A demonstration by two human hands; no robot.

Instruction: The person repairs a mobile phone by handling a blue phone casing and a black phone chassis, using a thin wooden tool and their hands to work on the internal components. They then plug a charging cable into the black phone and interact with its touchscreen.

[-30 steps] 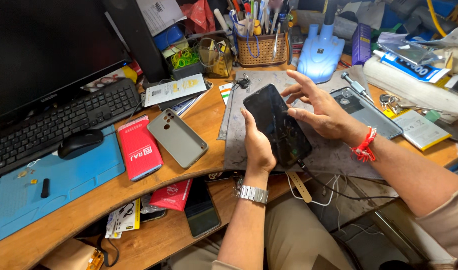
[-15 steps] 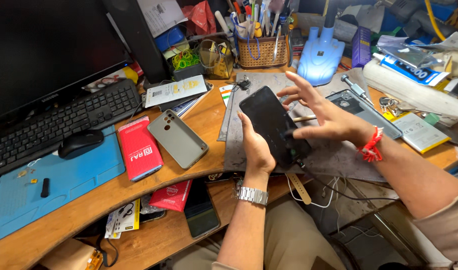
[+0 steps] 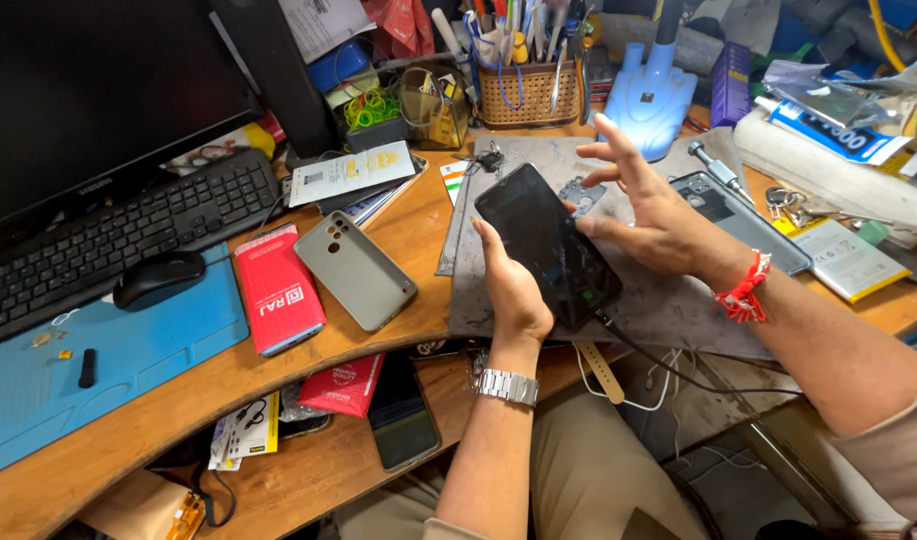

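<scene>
Fingers of the left hand (image 3: pixel 514 290) are curled round the lower edge of a black glossy flat smartphone (image 3: pixel 547 243), with the thumb lying up its near side, so the hand grips the phone and holds it tilted above a grey worn rectangular work mat (image 3: pixel 669 300). Fingers of the right hand (image 3: pixel 651 208) are spread open and hold nothing; its palm sits just past the phone's far edge, and I cannot tell whether it touches the phone. A thin dark cable (image 3: pixel 669 360) runs from the phone's lower end, beside the left palm. Past the right fingertips lies a small grey metal part (image 3: pixel 583 192) on the mat, and beyond it a pale blue plastic stand (image 3: pixel 651 95). Behind the right wrist rests a grey opened phone body (image 3: pixel 744 215). Away from the left knuckles, on the brown wooden desk (image 3: pixel 419 225), lie a grey-green phone back cover (image 3: pixel 355 269) and a red rectangular box (image 3: pixel 279 288), just beside each other
</scene>
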